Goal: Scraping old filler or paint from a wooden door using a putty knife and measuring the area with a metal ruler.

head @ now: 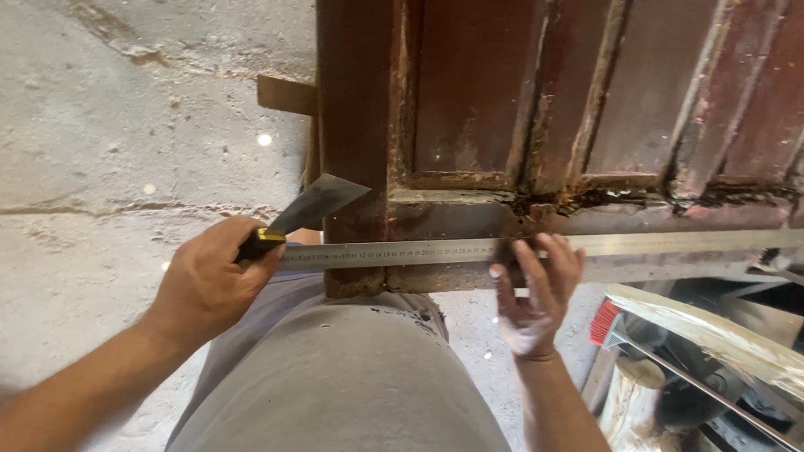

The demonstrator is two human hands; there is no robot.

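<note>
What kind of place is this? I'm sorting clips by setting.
Probably a metal workshop or work yard: a rusty metal door stands on a rough concrete floor, and the hands press a steel ruler against it.

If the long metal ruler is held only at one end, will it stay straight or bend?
The ruler looks thin and very long, so it would probably sag. Both the left hand and right hand hold it against the rusty door. Its smooth steel may slip.

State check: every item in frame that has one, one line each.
left hand: closed on the scraper's handle.
scraper: held, blade pointing up-right toward the metal frame.
steel ruler: flat and horizontal across the frame's lower rail.
right hand: fingers spread, pressing the ruler against the rail.
metal frame: rusty, paint flaking at the joints.
</note>
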